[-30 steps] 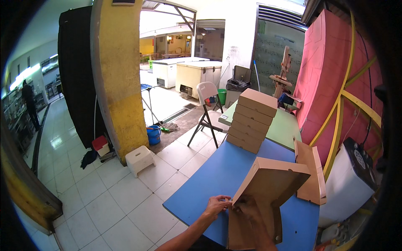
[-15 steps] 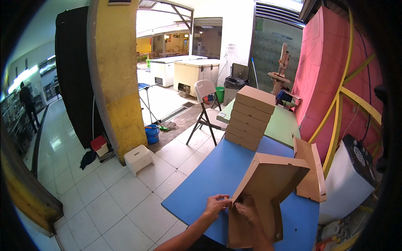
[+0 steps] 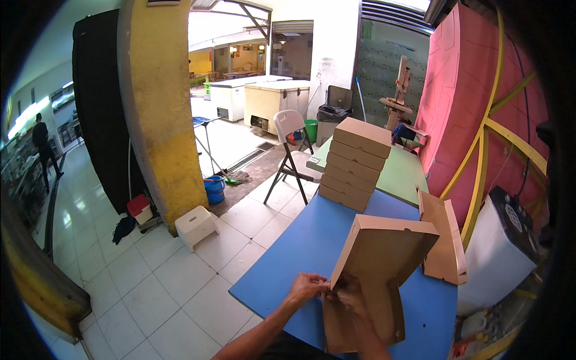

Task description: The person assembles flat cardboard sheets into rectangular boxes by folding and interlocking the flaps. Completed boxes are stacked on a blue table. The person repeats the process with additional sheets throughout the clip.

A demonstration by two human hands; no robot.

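An unlidded-looking brown cardboard box (image 3: 384, 249) stands on the blue table (image 3: 288, 252) before me, its lid raised and tilted back. My left hand (image 3: 308, 288) grips the box's left corner from outside, fingers bent against the cardboard where lid and base meet. Inside the box, my right hand (image 3: 351, 295) presses at that same corner, its fingers curled and partly hidden in shadow. Behind the box rises a stack of several closed cardboard boxes (image 3: 355, 162). To the right lies another part-folded cardboard box (image 3: 441, 240).
A green table (image 3: 405, 174) adjoins the blue one. Beyond are a folding chair (image 3: 291, 129), a white stool (image 3: 196, 227), a blue bucket (image 3: 214, 191) and chest freezers (image 3: 276, 105). A white appliance (image 3: 498, 258) stands right. Far left, a person (image 3: 42, 147) stands beside a counter.
Both hands stay at the box's left corner, with small finger shifts. The box lid's left side stands slightly straighter. The view has shifted a little, and the far person has changed stance.
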